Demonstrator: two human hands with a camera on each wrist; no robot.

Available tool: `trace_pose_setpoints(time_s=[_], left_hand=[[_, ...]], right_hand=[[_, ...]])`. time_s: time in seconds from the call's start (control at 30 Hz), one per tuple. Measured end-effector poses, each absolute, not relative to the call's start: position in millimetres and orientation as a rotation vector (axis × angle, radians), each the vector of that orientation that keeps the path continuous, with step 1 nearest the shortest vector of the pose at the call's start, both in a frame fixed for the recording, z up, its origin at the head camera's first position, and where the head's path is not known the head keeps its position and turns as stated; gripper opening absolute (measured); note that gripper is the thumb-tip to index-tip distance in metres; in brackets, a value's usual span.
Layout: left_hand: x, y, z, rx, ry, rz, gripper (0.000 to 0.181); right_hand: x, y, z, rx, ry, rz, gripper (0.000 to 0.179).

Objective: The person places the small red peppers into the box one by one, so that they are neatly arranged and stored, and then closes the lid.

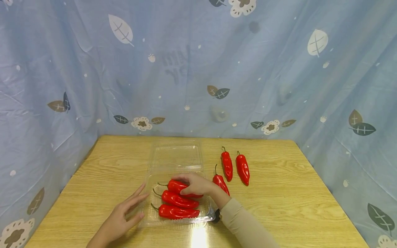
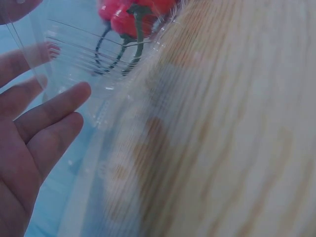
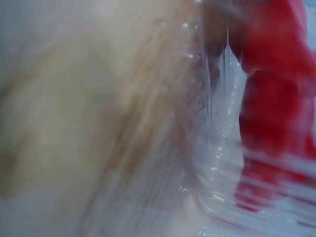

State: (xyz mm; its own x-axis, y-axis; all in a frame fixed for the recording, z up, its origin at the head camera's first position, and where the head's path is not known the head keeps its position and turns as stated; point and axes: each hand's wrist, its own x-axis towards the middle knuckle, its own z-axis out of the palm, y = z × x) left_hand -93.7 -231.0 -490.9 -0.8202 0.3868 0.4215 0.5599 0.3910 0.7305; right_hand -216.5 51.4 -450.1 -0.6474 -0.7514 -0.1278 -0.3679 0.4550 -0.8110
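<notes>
A clear plastic hinged container (image 1: 172, 223) lies with its lid (image 1: 176, 156) folded back. Inside it, two red peppers (image 1: 180, 199) with curved stems rest side by side. Behind them, my right hand (image 1: 198, 184) holds a third red pepper (image 1: 175, 186) from above, thumb on the near side and fingers over the far side. In the right wrist view this part is blurred, with red peppers (image 3: 269, 118) behind the clear wall. My left hand (image 1: 122, 213) is at the container's left side, fingers loosely extended; the left wrist view shows them close to the clear wall and the green stems (image 2: 138, 39).
Right of the container, three more red peppers lie on the wooden table (image 1: 279, 199): one by the right forearm (image 1: 221, 182), one farther back (image 1: 227, 165), one to its right (image 1: 243, 168). A blue patterned curtain (image 1: 186, 69) encloses the back and sides.
</notes>
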Motion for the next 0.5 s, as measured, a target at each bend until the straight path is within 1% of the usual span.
trace_pose_setpoints(time_s=[0.5], left_hand=[[-93.2,-231.1,-487.4,-0.814,-2.532,-1.406,0.052]], right_hand=[[-217.0,49.4,-451.7,-0.935,2.303,-1.003,0.056]])
